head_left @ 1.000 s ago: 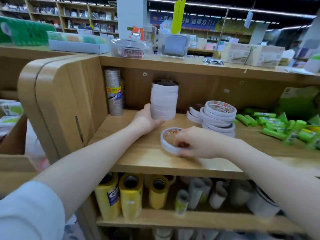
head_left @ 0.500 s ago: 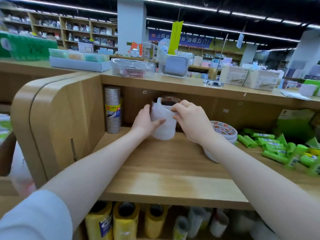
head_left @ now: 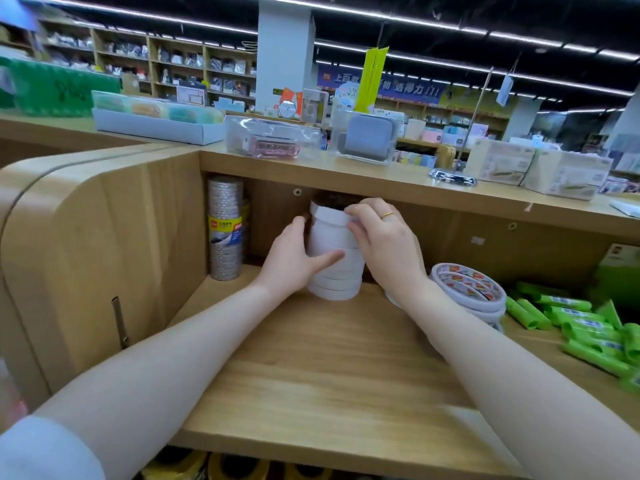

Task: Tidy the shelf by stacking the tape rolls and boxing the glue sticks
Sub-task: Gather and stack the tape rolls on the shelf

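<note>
A tall stack of white tape rolls (head_left: 334, 268) stands at the back of the wooden shelf (head_left: 322, 368). My left hand (head_left: 292, 259) wraps the stack's left side, thumb across its front. My right hand (head_left: 384, 242) presses against the right side, fingertips on the top roll (head_left: 329, 214), which sits slightly askew. A lower pile of white tape rolls (head_left: 467, 289) with printed labels lies to the right, partly behind my right wrist. Green glue sticks (head_left: 581, 327) lie scattered at the far right. A green box (head_left: 618, 271) stands behind them.
A tall wrapped stack of clear tape (head_left: 225, 226) stands in the back left corner. The shelf's top board hangs just above the white stack. Yellow tape rolls (head_left: 221, 465) fill the shelf below. Boxes and clear cases sit on the counter top (head_left: 381, 174).
My right hand carried a white roll from the shelf front up onto the tall stack. The left hand slid up the stack's side. The camera moved closer.
</note>
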The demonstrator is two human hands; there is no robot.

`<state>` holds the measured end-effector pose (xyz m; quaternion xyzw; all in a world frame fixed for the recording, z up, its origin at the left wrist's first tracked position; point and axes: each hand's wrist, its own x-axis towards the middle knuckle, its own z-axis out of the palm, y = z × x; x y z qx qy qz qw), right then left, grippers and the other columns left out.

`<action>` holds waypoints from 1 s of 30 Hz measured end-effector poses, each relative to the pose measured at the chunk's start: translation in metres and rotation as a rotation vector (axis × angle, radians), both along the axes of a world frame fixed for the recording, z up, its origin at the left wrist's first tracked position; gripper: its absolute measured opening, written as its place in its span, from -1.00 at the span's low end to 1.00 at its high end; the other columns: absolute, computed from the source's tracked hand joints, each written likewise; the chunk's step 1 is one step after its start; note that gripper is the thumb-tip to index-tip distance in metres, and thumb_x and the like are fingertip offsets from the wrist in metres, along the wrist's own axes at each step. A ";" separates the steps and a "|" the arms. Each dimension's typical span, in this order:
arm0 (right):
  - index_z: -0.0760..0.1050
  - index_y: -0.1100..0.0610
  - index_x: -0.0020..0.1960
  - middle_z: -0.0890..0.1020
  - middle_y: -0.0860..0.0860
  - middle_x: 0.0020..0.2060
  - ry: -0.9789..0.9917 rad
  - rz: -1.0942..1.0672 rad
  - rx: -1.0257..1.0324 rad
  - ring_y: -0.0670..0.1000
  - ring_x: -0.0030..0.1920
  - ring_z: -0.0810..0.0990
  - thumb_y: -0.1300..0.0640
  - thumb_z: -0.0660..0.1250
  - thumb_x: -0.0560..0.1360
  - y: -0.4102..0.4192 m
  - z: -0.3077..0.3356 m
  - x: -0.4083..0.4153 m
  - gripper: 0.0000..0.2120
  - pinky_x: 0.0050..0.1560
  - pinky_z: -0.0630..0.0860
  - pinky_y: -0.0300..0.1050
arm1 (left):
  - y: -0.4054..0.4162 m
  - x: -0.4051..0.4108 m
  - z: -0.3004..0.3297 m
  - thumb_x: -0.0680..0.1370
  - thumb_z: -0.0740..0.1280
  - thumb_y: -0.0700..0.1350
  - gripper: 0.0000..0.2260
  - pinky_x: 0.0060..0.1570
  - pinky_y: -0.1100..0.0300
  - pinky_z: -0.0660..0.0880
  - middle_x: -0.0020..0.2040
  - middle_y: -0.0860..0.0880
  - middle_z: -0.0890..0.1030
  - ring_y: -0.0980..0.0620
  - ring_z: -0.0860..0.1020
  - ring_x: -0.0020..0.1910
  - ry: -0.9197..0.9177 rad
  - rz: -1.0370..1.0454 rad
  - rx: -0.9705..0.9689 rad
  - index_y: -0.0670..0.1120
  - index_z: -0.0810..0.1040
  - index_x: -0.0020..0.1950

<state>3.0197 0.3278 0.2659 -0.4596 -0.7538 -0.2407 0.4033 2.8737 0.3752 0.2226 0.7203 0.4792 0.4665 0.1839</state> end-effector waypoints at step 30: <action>0.43 0.14 0.27 0.52 0.13 0.20 -0.081 -0.412 -0.650 0.14 0.22 0.44 0.09 0.21 0.55 -0.101 -0.017 0.121 -0.68 0.20 0.39 0.03 | -0.074 0.060 -0.005 0.52 0.31 -0.05 -0.59 -0.01 0.14 0.45 0.21 -0.07 0.48 -0.03 0.51 0.07 0.606 -0.276 -0.023 -0.03 0.33 0.34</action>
